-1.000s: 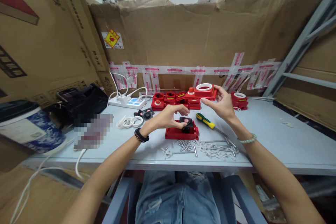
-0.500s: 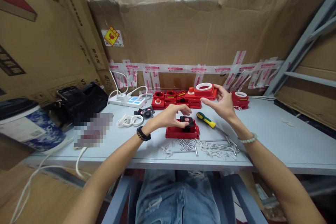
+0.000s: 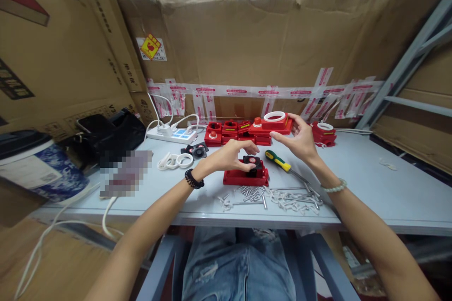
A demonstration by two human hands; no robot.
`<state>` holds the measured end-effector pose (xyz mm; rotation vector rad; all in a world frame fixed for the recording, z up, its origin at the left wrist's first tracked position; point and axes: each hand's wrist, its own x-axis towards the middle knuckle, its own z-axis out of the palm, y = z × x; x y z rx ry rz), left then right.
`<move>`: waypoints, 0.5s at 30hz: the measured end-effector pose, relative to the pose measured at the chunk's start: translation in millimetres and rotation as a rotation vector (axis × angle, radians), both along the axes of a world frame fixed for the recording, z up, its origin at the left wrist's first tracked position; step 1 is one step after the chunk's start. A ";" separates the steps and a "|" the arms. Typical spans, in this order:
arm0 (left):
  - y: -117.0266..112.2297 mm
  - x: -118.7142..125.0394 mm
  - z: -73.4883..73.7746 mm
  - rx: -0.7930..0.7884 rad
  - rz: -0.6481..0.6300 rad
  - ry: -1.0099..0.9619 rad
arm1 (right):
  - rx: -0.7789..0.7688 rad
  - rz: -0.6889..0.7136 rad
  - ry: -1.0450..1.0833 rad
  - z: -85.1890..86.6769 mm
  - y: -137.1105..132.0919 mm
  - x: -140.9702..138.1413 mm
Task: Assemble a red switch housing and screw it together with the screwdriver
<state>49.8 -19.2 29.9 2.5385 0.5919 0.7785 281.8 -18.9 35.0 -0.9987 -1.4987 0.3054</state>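
Note:
My left hand (image 3: pixel 231 155) is closed, thumb and fingers around a black part (image 3: pixel 253 160) with a red-and-white label. The black part sits in an open red plastic housing (image 3: pixel 233 178) on the table. My right hand (image 3: pixel 299 142) grips the right end of a red housing cover (image 3: pixel 278 127) topped by a white ring and an orange-red knob, its far fingers partly hidden. Between the hands lies a green-and-yellow screwdriver (image 3: pixel 278 160). Loose screws (image 3: pixel 252 194) and small white pieces (image 3: pixel 293 200) are spread before the red housing.
More red housings (image 3: pixel 213 134) stand along the back, another (image 3: pixel 324 135) at right. White rings (image 3: pixel 184 161) and black parts (image 3: pixel 197 150) lie left of my left hand. A power strip (image 3: pixel 173 134), black bag (image 3: pixel 123 136) and patterned tub (image 3: pixel 60 169) are further left.
Both hands keep nearly the same positions and grips. Only a very slight shift of the camera view shows.

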 end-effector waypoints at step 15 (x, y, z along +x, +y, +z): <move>-5.4 -17.6 16.6 0.272 0.196 -0.270 | -0.070 0.240 0.158 1.3 -10.1 -13.9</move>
